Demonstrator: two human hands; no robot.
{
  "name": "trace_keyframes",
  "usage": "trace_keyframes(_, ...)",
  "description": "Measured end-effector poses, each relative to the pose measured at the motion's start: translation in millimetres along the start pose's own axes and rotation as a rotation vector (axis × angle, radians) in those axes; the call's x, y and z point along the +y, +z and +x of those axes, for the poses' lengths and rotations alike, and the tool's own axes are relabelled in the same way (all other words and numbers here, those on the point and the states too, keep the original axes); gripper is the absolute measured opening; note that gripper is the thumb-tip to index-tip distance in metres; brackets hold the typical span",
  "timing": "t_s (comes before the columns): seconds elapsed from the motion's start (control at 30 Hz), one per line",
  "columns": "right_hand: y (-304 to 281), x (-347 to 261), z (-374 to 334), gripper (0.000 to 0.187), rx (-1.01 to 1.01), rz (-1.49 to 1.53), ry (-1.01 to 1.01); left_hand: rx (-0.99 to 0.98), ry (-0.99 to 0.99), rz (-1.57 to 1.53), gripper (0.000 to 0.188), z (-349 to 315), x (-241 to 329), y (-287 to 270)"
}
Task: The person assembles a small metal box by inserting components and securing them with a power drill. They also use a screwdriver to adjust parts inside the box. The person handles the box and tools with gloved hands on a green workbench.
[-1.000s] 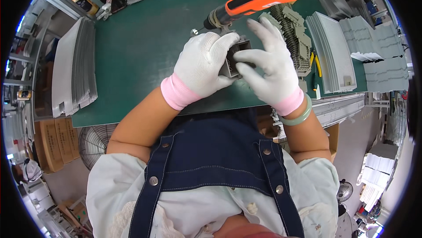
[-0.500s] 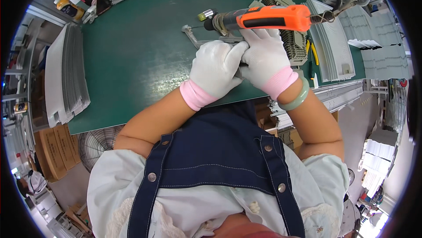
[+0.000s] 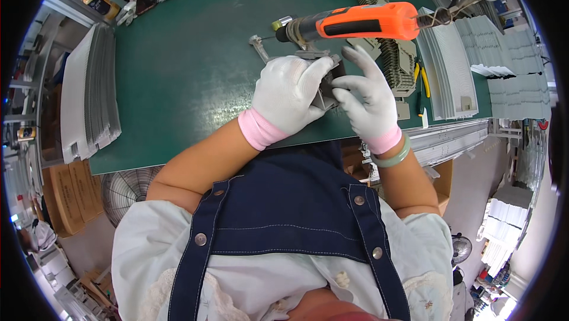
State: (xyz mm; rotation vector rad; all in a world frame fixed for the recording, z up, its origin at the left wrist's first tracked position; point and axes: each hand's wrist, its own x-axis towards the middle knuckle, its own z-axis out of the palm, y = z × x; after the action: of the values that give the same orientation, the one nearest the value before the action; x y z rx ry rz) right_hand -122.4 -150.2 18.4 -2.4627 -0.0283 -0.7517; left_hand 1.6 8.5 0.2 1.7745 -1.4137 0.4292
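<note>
My left hand (image 3: 287, 91), in a white glove with a pink cuff, grips a grey bracket-like piece (image 3: 325, 99) with a dark hollow inside; the fingers cover much of it. Beside its right side is my right hand (image 3: 368, 99), gloved alike, with fingers apart and the thumb and a fingertip close to the piece. Whether they touch it I cannot tell. Just beyond both hands an orange and black electric screwdriver (image 3: 370, 22) lies level, its bit pointing left toward a small grey metal fixture (image 3: 256, 41). A short silver and yellow-green cylinder (image 3: 282, 22) is by its tip.
On the green table (image 3: 178, 84), thin perforated panels (image 3: 89, 96) stand at the left and more panels (image 3: 450, 78) at the right. Olive-grey plastic parts (image 3: 397, 63) are stacked beside yellow-handled pliers (image 3: 424, 81). A cable (image 3: 453, 13) runs from the screwdriver to the upper right.
My right hand has drawn back to the right and its fingers have spread, showing more of the grey piece. My left hand keeps its hold. The view has shifted slightly.
</note>
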Motion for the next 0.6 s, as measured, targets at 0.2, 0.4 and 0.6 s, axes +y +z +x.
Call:
trace_keyframes(0.2,-6.6,-10.0,-0.7,0.025,0.08,-0.089,-0.106,-0.021,0.01,0.009,0.07,-0.6,-0.9,-2.7)
trace_keyframes(0.4,-17.7,-19.6,14.5,0.031,-0.136,-0.266,-0.178,0.007,0.01,-0.01,0.069,0.3,-3.2,-0.2)
trace_keyframes(0.6,-14.0,-21.6,20.6,0.038,-0.095,-0.416,-0.424,0.054,0.009,-0.034,0.067,2.4,-1.6,0.9)
